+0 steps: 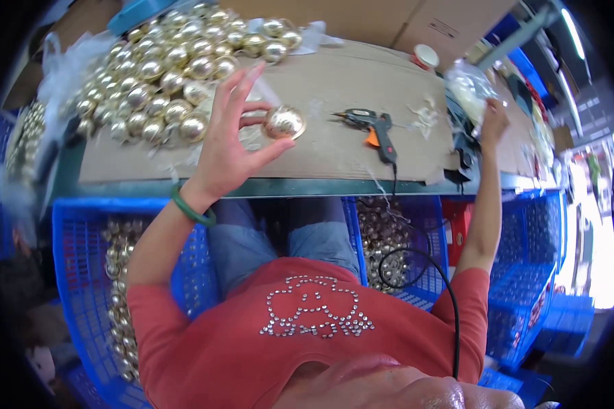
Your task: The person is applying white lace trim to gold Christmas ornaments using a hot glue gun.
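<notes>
My left hand (228, 133), with a green bangle (192, 208) at its wrist, holds a shiny gold ball (285, 123) between thumb and fingers above the cardboard-covered table. Out to the right, my right hand (494, 124) is closed at the edge of a clear plastic bag (469, 88) with pale contents. What its fingertips grip is too small to make out. Between the hands a black and orange glue gun (372, 129) lies on the cardboard, its nozzle toward the left.
A large heap of gold balls (174, 75) covers the table's left. White glue scraps (424, 117) and a tape roll (425, 56) lie right of the glue gun. Blue crates (82, 273) with gold balls stand below. A black cable (450, 293) loops beside my right arm.
</notes>
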Tool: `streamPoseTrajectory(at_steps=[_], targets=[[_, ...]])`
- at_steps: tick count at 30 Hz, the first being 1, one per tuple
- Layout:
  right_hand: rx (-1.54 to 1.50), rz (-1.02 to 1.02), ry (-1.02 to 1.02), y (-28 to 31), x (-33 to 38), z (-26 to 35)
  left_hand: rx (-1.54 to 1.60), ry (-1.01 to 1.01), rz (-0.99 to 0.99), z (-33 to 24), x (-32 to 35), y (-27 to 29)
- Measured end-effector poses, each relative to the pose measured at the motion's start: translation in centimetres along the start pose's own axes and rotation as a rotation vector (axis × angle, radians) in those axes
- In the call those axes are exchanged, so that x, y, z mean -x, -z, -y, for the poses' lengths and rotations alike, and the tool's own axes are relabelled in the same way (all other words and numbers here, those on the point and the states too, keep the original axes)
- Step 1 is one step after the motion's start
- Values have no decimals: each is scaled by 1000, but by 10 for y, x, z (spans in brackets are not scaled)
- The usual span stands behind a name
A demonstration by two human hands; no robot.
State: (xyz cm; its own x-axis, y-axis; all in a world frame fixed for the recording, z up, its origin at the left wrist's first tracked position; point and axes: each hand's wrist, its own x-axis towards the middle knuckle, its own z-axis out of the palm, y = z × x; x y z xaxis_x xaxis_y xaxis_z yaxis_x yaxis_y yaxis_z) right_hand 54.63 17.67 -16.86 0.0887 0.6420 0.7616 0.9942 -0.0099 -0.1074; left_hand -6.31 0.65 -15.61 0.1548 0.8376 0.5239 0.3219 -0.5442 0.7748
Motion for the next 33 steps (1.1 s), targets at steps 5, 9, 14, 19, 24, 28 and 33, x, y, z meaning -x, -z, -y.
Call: streamPoseTrajectory(at_steps=[5, 9, 14, 19, 24, 28, 33], targets=[[-354, -49, 8, 95, -26, 70, 25, -3, -190, -5, 5, 42], [-577, -75, 77, 150, -32, 147, -55, 4, -292, -17, 23, 77], [-559, -55, 244, 147, -27, 236, -106, 81, -334, -16, 38, 92], [-396, -363, 655, 95, -19, 256, -83, 120, -288, -16, 55, 84], [-262, -193, 548, 17, -7, 210, -78, 144, -210, -18, 54, 73], [-180, 95, 477, -50, 16, 151, -58, 129, -153, -17, 39, 59], [-150, 97, 425, -37, 26, 183, -65, 123, -146, -19, 39, 54]])
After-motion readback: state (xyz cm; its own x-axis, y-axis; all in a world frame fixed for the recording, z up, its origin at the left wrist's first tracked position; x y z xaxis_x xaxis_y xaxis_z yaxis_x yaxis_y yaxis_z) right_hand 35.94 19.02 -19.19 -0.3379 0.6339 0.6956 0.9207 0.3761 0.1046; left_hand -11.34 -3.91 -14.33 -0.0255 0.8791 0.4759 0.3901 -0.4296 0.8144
